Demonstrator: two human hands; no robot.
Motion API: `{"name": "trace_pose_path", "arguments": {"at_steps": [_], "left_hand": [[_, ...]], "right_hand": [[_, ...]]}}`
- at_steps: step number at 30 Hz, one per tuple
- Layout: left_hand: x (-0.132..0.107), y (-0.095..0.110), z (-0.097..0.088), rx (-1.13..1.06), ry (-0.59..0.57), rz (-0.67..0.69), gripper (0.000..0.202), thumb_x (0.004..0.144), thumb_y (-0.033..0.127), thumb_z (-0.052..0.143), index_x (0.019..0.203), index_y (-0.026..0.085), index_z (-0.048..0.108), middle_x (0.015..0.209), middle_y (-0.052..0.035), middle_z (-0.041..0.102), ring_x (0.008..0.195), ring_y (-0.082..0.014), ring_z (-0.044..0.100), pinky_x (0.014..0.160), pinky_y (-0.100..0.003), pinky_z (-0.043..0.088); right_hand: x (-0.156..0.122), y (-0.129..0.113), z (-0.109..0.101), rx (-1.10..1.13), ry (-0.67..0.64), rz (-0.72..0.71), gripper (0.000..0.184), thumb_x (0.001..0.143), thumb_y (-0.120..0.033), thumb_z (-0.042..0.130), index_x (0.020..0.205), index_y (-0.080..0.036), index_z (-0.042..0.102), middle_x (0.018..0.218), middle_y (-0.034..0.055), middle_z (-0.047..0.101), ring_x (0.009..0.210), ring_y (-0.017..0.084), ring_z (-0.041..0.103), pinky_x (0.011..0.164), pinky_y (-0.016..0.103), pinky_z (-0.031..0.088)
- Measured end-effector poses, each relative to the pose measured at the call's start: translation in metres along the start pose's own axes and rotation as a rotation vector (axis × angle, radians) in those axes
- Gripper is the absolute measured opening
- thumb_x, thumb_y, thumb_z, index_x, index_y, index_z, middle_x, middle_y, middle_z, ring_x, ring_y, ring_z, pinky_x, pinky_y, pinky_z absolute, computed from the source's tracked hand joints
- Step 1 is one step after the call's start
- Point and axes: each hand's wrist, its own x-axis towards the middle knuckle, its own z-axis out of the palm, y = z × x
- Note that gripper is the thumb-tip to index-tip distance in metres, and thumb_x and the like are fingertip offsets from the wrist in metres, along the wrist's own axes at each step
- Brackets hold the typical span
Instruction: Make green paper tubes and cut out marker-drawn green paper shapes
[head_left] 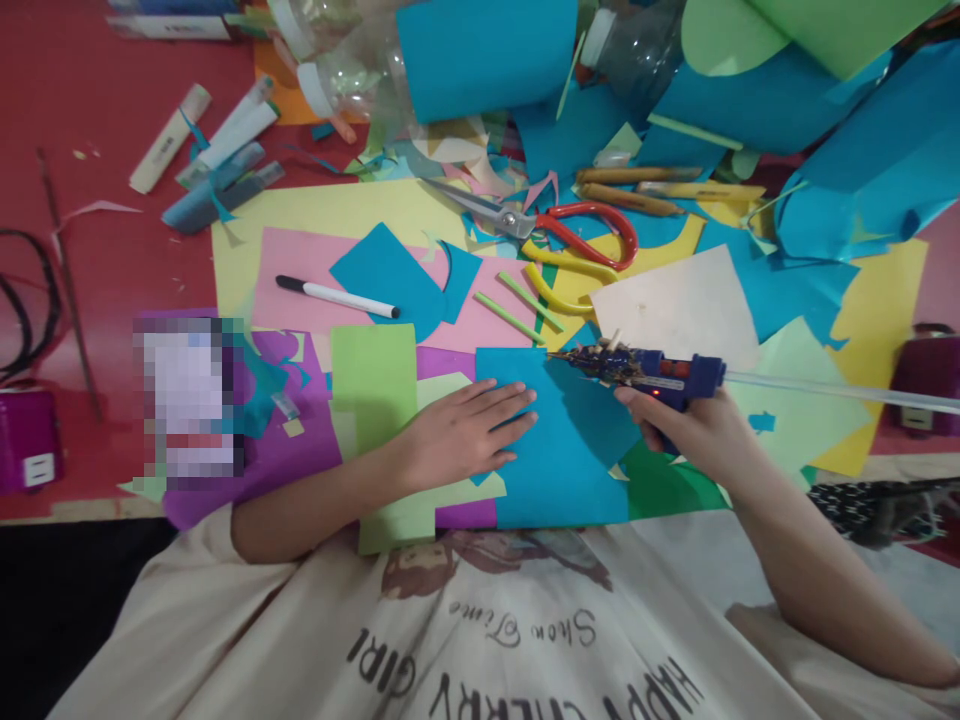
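My left hand lies flat, fingers stretched, over the left part of a blue paper sheet. Around the handle of a dark blue hot glue gun my right hand is closed. A small red light glows on the gun, and a clear glue stick sticks out of its back. The nozzle, crusted with dark residue and bits, points left over the top edge of the blue sheet. Under my left forearm lies a light green paper strip. Two thin green strips rest just beyond the blue sheet.
Scissors with red and yellow handles lie open beyond the hands. A marker rests on pink paper. Plastic bottles, one wrapped in blue paper, stand in the back among scraps. Several glue-stick-like tubes and markers lie at left, near a blurred phone-like object.
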Motion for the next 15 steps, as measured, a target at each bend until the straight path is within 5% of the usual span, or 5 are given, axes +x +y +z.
{"name": "trace_pose_path", "arguments": {"at_steps": [8,13,15], "left_hand": [[0.0,0.0,0.002,0.047,0.014,0.005,0.041,0.099,0.036,0.039,0.134,0.018,0.052,0.144,-0.0044,0.051,0.135,-0.0185,0.046,0.113,-0.035,0.035],[0.0,0.0,0.001,0.054,0.02,0.009,0.041,0.099,0.036,0.038,0.133,0.018,0.053,0.144,-0.0041,0.051,0.134,-0.0183,0.047,0.112,-0.035,0.036],[0.0,-0.001,0.001,0.048,0.018,0.01,0.041,0.099,0.036,0.039,0.133,0.018,0.053,0.144,-0.0043,0.051,0.134,-0.0184,0.047,0.111,-0.034,0.037]], "right_hand": [[0.0,0.0,-0.029,0.335,-0.062,0.05,0.035,0.069,-0.05,0.073,0.074,-0.015,0.067,0.046,0.0046,0.057,0.036,0.014,0.048,0.037,0.029,0.034],[0.011,0.008,-0.057,0.466,0.202,0.128,0.019,0.059,-0.031,0.074,0.069,-0.018,0.065,0.058,0.0057,0.06,0.044,0.014,0.054,0.042,0.03,0.036],[0.016,0.015,-0.068,0.331,0.327,0.079,0.02,0.061,-0.035,0.072,0.065,-0.02,0.059,0.06,0.006,0.06,0.048,0.015,0.057,0.049,0.033,0.043]]}}
